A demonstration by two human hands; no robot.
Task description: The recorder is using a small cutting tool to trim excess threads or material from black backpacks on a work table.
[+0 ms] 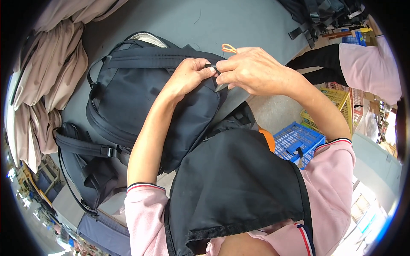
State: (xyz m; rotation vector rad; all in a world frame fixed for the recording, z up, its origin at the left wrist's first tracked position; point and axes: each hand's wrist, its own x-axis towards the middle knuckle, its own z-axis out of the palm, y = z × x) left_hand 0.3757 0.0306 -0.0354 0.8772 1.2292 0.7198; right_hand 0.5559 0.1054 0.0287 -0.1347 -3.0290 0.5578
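Observation:
A black backpack (141, 91) lies on the grey table in front of me, its padded strap (149, 58) running across the top. My left hand (188, 77) is closed, pinching a small black strap end at the bag's right side between thumb and fingers. Close beside it, my right hand (254, 72) is closed around small scissors (229, 48). Their orange loops stick up above the hand, and a pointed metal blade shows below the fingers. Both hands' fingertips nearly meet at the strap end. Whether the blades touch it is hidden.
Folded beige fabric pieces (53, 64) hang at the left. Another black bag (92, 170) lies at the lower left, and more black straps (320, 13) sit at the far right of the table (222, 21). Blue (299, 141) and yellow crates stand at right, near another person (367, 68).

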